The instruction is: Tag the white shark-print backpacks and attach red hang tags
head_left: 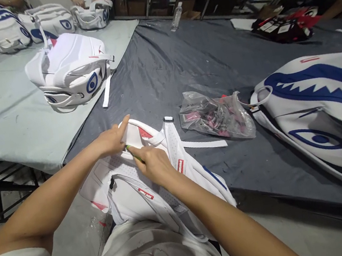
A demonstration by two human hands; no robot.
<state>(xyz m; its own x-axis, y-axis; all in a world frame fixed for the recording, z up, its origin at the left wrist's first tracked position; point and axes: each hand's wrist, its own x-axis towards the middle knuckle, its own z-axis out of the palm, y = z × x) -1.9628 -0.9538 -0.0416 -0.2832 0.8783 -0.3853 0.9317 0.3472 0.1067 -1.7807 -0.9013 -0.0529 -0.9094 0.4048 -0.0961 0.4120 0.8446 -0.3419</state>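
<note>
A white backpack [158, 197] with red label patches on its straps leans against my body at the table edge. My left hand [112, 139] is closed on the upper edge of this backpack, its index finger stretched along the rim. Just to its right, my right hand [154, 164] is closed around a small green-handled tool [133, 152]. The tool's tip meets the backpack near my left fingers; its exact kind is hidden by the hand. A loose white strap [205, 143] trails from the backpack onto the dark table cover.
A clear plastic bag [216, 115] of small parts lies ahead on the dark-covered table [163, 69]. A blue-and-white backpack [323, 123] rests at right, another white backpack [70, 70] at left. Behind are a bottle [176, 17], more backpacks and a co-worker's hands [79, 2].
</note>
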